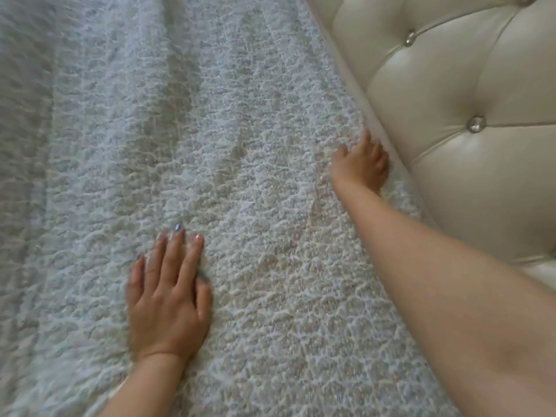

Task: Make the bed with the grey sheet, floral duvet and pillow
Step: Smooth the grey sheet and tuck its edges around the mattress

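Note:
A pale grey textured sheet covers the mattress and fills most of the view, with long soft folds running down its left half. My left hand lies flat on the sheet, palm down, fingers apart, holding nothing. My right hand reaches far out to the sheet's edge where it meets the headboard. Its fingers curl down into the gap there, pressing on the sheet edge; whether they grip the fabric is hidden. No floral duvet or pillow is in view.
The cream tufted headboard with shiny buttons runs diagonally along the right side, tight against the mattress edge. The sheet's folds deepen toward the far left.

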Demonstrator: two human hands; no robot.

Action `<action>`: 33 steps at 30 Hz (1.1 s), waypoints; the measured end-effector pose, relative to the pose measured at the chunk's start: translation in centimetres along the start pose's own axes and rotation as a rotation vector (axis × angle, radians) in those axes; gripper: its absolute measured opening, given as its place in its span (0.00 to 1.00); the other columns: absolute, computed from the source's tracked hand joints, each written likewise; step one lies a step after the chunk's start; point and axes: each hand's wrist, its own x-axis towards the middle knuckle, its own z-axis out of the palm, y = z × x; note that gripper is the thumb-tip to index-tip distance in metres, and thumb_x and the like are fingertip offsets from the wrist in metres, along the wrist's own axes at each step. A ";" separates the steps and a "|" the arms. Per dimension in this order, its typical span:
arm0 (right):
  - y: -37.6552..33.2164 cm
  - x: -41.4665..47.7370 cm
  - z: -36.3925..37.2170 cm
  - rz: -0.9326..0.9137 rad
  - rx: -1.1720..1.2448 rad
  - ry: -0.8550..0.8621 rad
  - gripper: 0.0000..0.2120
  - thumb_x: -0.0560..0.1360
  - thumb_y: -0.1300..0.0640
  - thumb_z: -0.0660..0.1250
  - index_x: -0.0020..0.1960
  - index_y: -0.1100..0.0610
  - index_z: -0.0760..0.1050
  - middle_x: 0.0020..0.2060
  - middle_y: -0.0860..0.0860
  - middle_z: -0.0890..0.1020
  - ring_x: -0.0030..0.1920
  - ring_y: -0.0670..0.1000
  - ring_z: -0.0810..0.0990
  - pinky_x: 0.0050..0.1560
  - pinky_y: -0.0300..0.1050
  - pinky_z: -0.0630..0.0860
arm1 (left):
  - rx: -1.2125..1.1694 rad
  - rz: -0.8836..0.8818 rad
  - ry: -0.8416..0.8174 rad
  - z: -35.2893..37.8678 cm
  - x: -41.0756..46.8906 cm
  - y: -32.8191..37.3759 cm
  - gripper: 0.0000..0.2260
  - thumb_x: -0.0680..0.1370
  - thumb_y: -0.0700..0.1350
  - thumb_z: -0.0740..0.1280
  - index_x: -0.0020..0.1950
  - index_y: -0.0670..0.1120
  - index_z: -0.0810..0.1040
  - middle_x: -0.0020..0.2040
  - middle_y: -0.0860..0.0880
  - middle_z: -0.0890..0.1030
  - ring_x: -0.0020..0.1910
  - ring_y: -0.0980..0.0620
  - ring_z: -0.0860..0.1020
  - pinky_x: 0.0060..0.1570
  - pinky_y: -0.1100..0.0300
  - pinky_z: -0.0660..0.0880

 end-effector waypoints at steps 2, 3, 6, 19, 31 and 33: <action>-2.4 -2.4 2.8 -0.043 -0.087 -0.035 0.30 0.80 0.40 0.44 0.79 0.48 0.43 0.78 0.53 0.44 0.78 0.60 0.41 0.76 0.61 0.40 | -0.003 -0.003 0.025 0.3 0.3 0.1 0.27 0.76 0.51 0.53 0.75 0.50 0.66 0.76 0.47 0.64 0.76 0.46 0.60 0.74 0.45 0.53; -3.8 -4.0 3.8 -0.216 -0.118 -0.041 0.30 0.80 0.40 0.42 0.79 0.47 0.41 0.78 0.52 0.42 0.77 0.59 0.40 0.75 0.61 0.38 | -0.001 -0.005 0.029 0.3 0.3 0.1 0.27 0.75 0.51 0.53 0.74 0.50 0.66 0.75 0.47 0.65 0.75 0.46 0.60 0.73 0.45 0.53; -5.8 -4.2 3.7 -0.683 -0.133 -0.157 0.29 0.80 0.38 0.44 0.78 0.43 0.44 0.78 0.47 0.44 0.78 0.57 0.39 0.75 0.61 0.38 | 0.036 -0.012 0.053 0.4 0.5 0.2 0.26 0.75 0.50 0.53 0.74 0.50 0.67 0.75 0.47 0.65 0.75 0.45 0.61 0.73 0.45 0.54; -0.7 -3.1 3.2 -0.498 -0.189 -0.102 0.27 0.80 0.38 0.38 0.77 0.39 0.36 0.78 0.49 0.39 0.77 0.56 0.36 0.75 0.63 0.38 | 0.027 -0.013 0.057 0.8 1.1 0.1 0.27 0.74 0.49 0.52 0.73 0.49 0.66 0.75 0.46 0.63 0.75 0.42 0.59 0.74 0.45 0.50; 11.7 -11.9 1.2 -0.213 -0.172 -0.034 0.27 0.80 0.36 0.40 0.77 0.38 0.41 0.79 0.49 0.43 0.78 0.56 0.40 0.75 0.62 0.41 | 0.013 0.011 -0.024 0.3 0.5 0.2 0.27 0.78 0.56 0.47 0.77 0.52 0.60 0.78 0.47 0.58 0.77 0.46 0.52 0.75 0.46 0.46; 14.3 -14.8 0.9 -0.145 -0.202 -0.053 0.26 0.80 0.38 0.41 0.77 0.38 0.40 0.79 0.49 0.42 0.78 0.56 0.39 0.75 0.62 0.40 | 0.025 0.036 -0.136 -0.4 -0.5 -0.1 0.29 0.77 0.61 0.45 0.78 0.56 0.55 0.80 0.49 0.52 0.78 0.48 0.47 0.75 0.48 0.41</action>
